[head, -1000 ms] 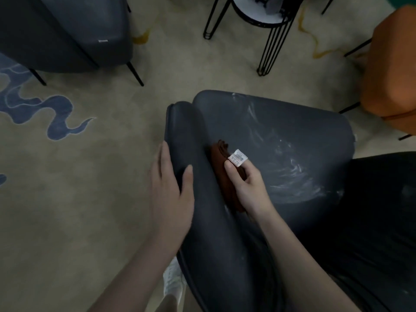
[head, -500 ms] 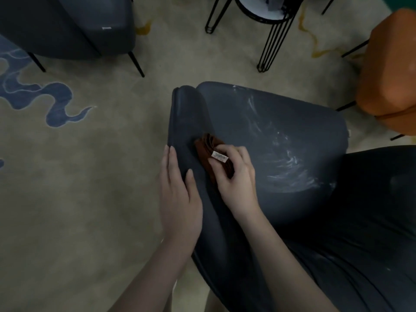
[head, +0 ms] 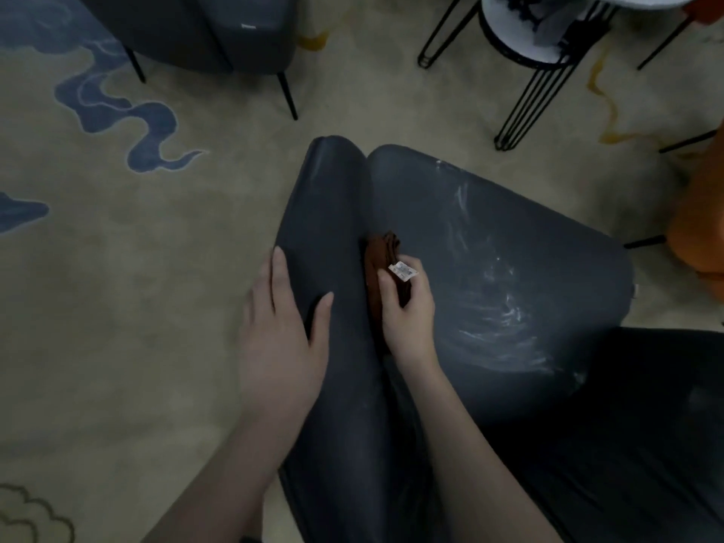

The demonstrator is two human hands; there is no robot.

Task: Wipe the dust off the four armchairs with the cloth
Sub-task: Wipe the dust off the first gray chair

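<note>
The left hand lies flat on the armrest of the armchair. Its fingers are straight and relaxed, the thumb is on top of the armrest, and the other fingers go down its outer side; it grasps nothing. The right hand has its fingers curled round the cloth and presses it into the crease between the armrest and the seat.

A small white label stands out of the cloth at the fingertips; its print is too small to read. The cloth is brown, folded and soft.

The armchair is dark grey, smooth like leather, with rounded edges. White dust lies in streaks on the seat, right of the hand.

A second armchair, also dark grey with thin black legs, stands at the top left on the beige carpet, which has a blue wavy pattern. An orange chair is at the right edge, and a round table with black wire legs is at the top.
</note>
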